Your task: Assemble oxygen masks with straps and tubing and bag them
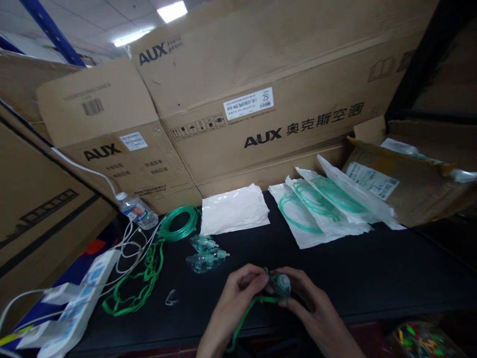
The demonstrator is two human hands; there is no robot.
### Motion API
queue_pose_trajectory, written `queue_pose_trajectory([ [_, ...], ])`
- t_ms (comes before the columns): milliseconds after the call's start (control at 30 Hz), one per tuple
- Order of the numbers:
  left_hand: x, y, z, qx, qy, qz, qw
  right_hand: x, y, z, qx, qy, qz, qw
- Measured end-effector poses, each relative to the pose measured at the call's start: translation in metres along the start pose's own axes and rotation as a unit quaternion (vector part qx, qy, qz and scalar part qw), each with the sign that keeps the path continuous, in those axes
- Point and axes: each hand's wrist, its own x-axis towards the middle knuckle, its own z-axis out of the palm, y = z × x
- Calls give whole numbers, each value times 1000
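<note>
Close to the table's front edge, a clear green-tinted oxygen mask is held between my two hands. My right hand is closed around the mask's right side. With thumb and fingers pinched together, my left hand grips a green elastic strap at the mask's left side. The strap runs under the mask and hangs down past the table edge. Beyond my left hand lie more oxygen masks in a small group. A tangle of green straps rests further left, with a small clear piece beside it.
Coiled green tubing lies beside a stack of white bags. Bagged tubing sets lean at the back right near an open carton. A power strip, cables and a plastic bottle occupy the left. Large cartons stand behind.
</note>
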Motion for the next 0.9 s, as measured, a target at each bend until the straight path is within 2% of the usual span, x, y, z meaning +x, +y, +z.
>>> queue_pose_trajectory([
  [167, 1, 2, -8, 80, 8, 14, 997, 5, -7, -8, 63, -31, 17, 997],
  [400, 1, -10, -3, 59, 7, 54, 997, 8, -4, -10, 104, -66, 28, 992],
  [567, 5, -10, 1, 52, -24, 56, 997, 9, -2, -10, 151, -70, 49, 985],
  [767, 11, -5, -2, 38, 65, 69, 995, 10, 5, -13, 211, -72, 71, 972],
  [900, 8, -8, -2, 33, 54, 56, 996, 10, 5, -14, 203, -52, 66, 976],
])
